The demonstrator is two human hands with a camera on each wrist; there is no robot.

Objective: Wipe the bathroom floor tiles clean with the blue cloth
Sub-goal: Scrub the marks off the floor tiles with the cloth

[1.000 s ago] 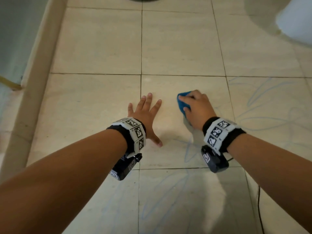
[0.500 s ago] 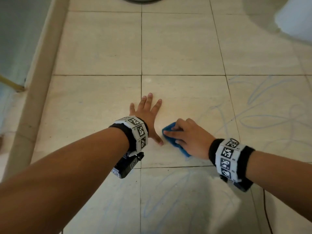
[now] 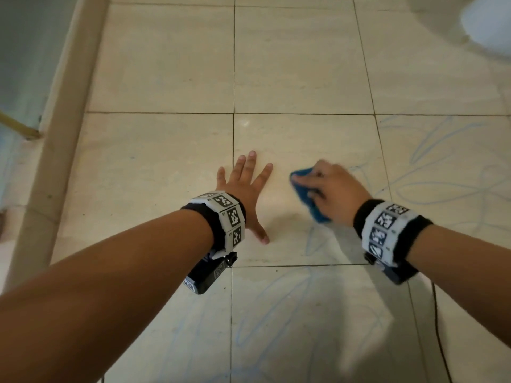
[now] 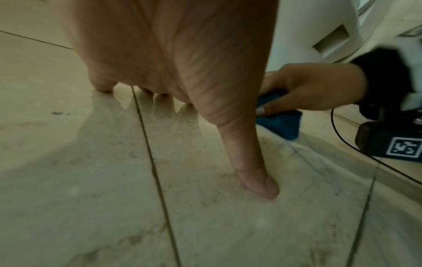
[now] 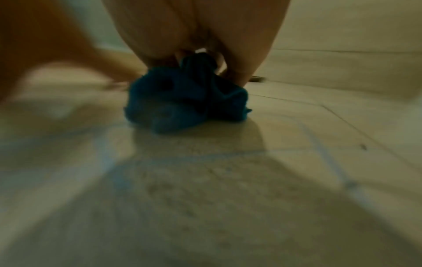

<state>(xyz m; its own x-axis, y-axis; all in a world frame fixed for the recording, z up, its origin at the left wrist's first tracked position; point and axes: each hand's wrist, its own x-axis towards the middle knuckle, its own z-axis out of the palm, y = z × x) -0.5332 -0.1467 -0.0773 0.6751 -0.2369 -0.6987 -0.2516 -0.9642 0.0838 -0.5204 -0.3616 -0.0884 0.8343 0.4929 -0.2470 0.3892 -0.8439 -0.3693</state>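
**Right hand pressed a bunched blue cloth to the tile while the left lay flat**

The left hand (image 3: 246,189) lay flat on the floor tiles (image 3: 166,64), its fingers straight and spread, holding nothing; its fingertips crossed a grout line (image 3: 233,134) and the thumb stuck out toward the other hand. From the left wrist view the thumb tip and the fingertips touched the tile, with the palm raised a little above it. The right hand (image 3: 336,193) sat just beside it, on the same tile, with its fingers curled over the blue cloth (image 3: 305,194). The cloth was crumpled into a wad under the palm and pressed against the floor; its edges showed past the fingers on the side facing the left hand. The right wrist view was blurred, but it showed the wad (image 5: 182,101) touching the tile below the fingers.

Faint blue scribble marks (image 3: 431,186) ran over the tiles to the right of the cloth and over the tiles nearer the person. Both wrists wore black bands with white coded markers (image 3: 226,214), each with a small black camera unit (image 3: 210,272) beneath. A thin black cable (image 3: 437,327) trailed from the right unit across the floor. A raised beige curb (image 3: 55,134) bordered the tiles on the left, and a white fixture (image 3: 489,26) stood at the far right corner.
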